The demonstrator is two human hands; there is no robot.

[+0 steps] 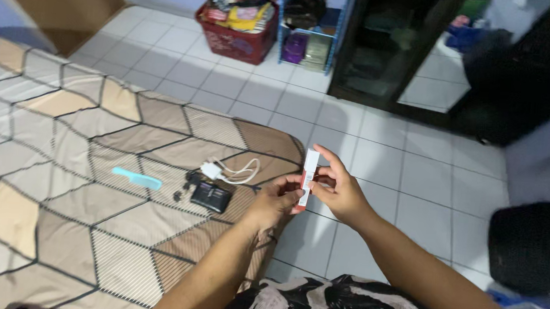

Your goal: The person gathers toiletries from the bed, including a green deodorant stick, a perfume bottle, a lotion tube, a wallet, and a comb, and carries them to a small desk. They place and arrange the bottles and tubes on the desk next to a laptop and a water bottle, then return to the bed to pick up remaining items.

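A slim white and red tube-shaped box (308,173) stands upright between both hands, over the corner of the mattress (56,196). My left hand (276,202) pinches its lower end. My right hand (340,187) grips its middle and upper part with thumb and fingers. On the patterned sheet just left of my hands lie a small black pouch (211,196), a white charger with coiled cable (228,170) and a light blue comb (136,177).
White tiled floor (367,142) stretches ahead. A red basket of clothes (238,24) and a blue shelf rack (313,23) stand at the far wall, beside a dark glass-door cabinet (388,46). A black bag or cushion (532,247) sits at right.
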